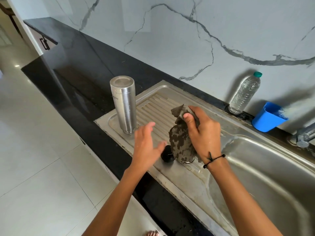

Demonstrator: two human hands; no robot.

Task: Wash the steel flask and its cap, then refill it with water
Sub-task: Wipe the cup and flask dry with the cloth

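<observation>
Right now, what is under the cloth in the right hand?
The black cap shows beside the cloth's lower edge, on the draining board. A small metal part peeks out below; the rest is covered.

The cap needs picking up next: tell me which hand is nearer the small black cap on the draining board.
Left. The left hand hovers open right beside the small black cap; the right hand is farther off, gripping the grey patterned cloth.

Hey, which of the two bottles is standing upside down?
The steel flask on the drainboard, mouth down, base up. The clear plastic bottle by the wall stands upright with its green cap on.
</observation>
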